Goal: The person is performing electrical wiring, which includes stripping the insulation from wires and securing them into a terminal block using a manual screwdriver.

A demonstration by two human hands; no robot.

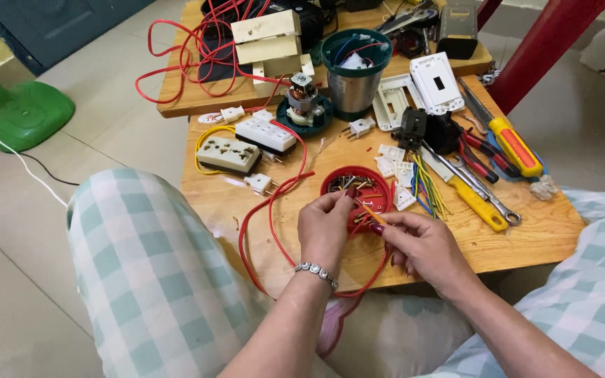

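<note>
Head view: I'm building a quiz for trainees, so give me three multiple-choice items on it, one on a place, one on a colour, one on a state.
1. Where is the red bowl?
A. on the floor
B. on the wooden table, just beyond the hands
C. on the person's lap

2. What colour is the handle of the big screwdriver at the right?
A. yellow and orange
B. blue
C. black

3. What are the hands doing?
A. resting flat on the table
B. gripping the screwdriver
C. pinching a thin wire between them

Answers: 1 B, the bowl sits on the tabletop past the fingers. 2 A, its handle is yellow with an orange grip. 3 C, the left hand and right hand meet on the wire, fingertips closed.
</note>
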